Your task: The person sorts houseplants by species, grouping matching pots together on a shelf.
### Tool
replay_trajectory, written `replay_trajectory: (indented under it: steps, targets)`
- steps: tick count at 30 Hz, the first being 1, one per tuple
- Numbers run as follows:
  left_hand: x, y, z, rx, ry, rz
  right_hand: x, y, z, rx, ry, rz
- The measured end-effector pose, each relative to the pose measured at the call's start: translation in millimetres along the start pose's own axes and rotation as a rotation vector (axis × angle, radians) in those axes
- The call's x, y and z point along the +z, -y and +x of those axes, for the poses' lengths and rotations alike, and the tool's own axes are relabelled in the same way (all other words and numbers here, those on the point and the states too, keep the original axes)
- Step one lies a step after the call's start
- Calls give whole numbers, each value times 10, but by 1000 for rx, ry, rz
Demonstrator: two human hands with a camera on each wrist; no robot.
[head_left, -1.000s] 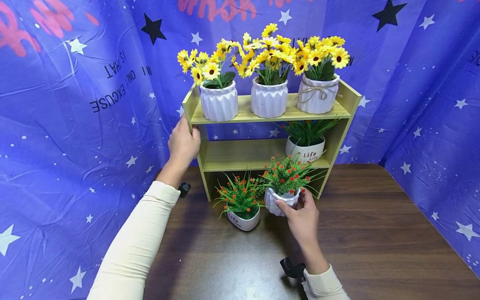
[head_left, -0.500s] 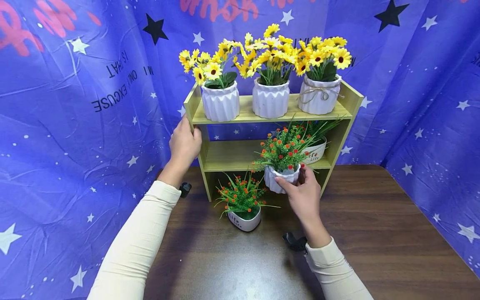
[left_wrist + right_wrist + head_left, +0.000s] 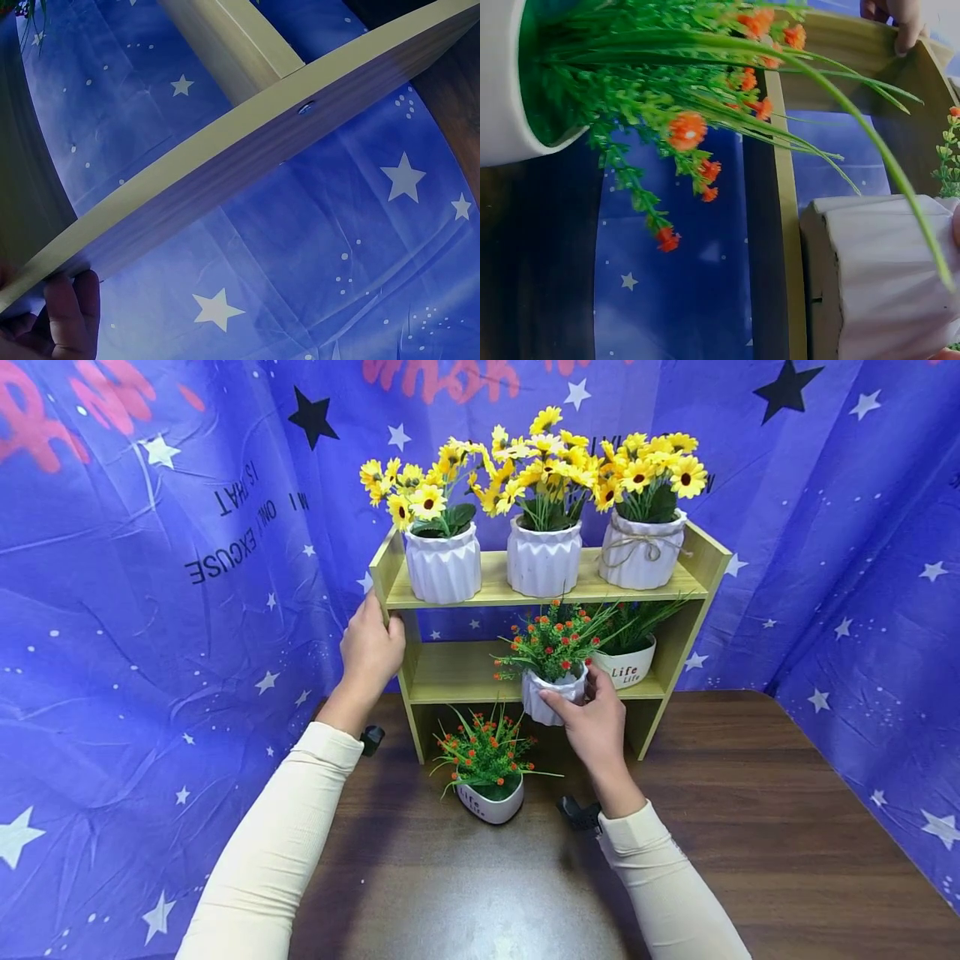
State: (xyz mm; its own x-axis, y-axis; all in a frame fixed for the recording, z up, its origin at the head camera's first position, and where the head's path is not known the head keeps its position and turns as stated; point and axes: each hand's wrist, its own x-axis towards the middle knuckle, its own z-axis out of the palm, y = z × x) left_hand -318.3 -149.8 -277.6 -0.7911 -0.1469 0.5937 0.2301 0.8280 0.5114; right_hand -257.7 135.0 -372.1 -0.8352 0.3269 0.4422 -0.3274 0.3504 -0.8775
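In the head view my left hand (image 3: 371, 647) grips the left side panel of a light wooden shelf (image 3: 457, 672); its curled fingers (image 3: 71, 311) show on the panel in the left wrist view. My right hand (image 3: 596, 727) holds a white pleated flowerpot (image 3: 542, 697) with orange-red flowers by its rim and side. That pot overlaps the front edge of the middle board, its base close to the board (image 3: 789, 225) in the right wrist view; I cannot tell whether they touch. Behind it to the right, a white "Life" pot (image 3: 632, 667) with grassy leaves stands on the middle board.
Three white pots with yellow flowers, left (image 3: 444, 564), centre (image 3: 543, 560) and right (image 3: 641, 556), line the top board. Another "Life" pot (image 3: 491, 802) with orange-red flowers stands on the brown table (image 3: 465, 885) before the shelf. A blue starred curtain (image 3: 172, 693) surrounds everything.
My right hand has lifted the pleated flowerpot from low in front of the shelf up to the middle board, then slightly left. My left hand stays on the side panel.
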Motion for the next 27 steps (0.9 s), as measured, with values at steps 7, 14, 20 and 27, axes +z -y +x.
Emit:
replay_trajectory:
  steps: [7, 14, 20, 27]
  targets:
    - [-24, -12, 5, -1, 4, 10, 104, 10, 159, 32, 36, -11]
    - [-25, -17, -4, -8, 11, 8, 186, 16, 290, 30, 52, -67]
    - [-23, -15, 0, -9, 13, 12, 235, -4, 393, 8, 65, -99]
    - [-22, -16, 2, -17, 14, 9, 294, -43, 479, 12, 61, -80]
